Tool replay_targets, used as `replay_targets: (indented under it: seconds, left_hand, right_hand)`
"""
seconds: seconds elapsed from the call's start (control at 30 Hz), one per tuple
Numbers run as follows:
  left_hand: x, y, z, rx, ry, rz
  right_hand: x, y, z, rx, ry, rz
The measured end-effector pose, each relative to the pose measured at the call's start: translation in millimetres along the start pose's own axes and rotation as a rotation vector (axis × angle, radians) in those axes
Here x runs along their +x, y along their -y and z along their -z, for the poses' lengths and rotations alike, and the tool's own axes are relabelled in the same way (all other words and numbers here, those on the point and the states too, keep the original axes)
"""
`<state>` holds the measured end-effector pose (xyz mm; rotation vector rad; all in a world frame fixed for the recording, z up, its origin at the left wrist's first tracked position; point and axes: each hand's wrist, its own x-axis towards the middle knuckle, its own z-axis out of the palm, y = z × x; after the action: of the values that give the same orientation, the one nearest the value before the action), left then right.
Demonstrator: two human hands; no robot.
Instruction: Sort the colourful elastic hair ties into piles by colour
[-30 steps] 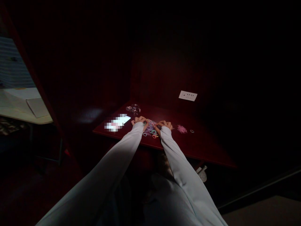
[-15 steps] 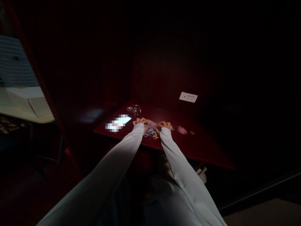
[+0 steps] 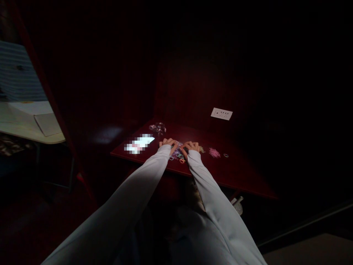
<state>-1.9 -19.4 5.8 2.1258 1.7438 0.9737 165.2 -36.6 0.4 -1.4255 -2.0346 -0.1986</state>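
My left hand [image 3: 167,142] and my right hand [image 3: 191,146] work close together over a pile of small coloured hair ties [image 3: 176,154], mostly purple with some green and orange rings at the near edge. The fingers of both hands are bent, their tips drawn in towards the thumbs at the pile. What lies between the fingertips is too small and dark to make out. Just beyond my right hand sits a small yellowish heap [image 3: 202,149]. Further right are a pink heap of small bands [image 3: 214,152] and a single pale ring [image 3: 226,155].
The dark red tabletop [image 3: 237,173] is walled at the back and left. A lit phone [image 3: 139,143], partly blurred, lies on the left. Behind it stands a clear container [image 3: 159,127]. A white socket plate [image 3: 221,113] is on the back wall. Outside, a box [image 3: 46,119] rests on another table.
My left hand has shifted slightly right, closer to my right hand. The fingers of both hands have moved a little at the pile, and more of the yellowish heap shows.
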Motion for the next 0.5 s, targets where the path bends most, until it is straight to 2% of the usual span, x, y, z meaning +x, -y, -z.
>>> replay_targets:
  seconds: [0.2, 0.5]
  left_hand:
    - [2.5, 2.6, -4.6, -0.020, 0.026, -0.031]
    - [5.6, 8.0, -2.4, -0.153, -0.008, -0.044]
  right_hand:
    - [0.4, 2.7, 1.8, 0.013, 0.011, 0.014]
    - [0.3, 2.6, 2.9, 0.030, -0.010, -0.015]
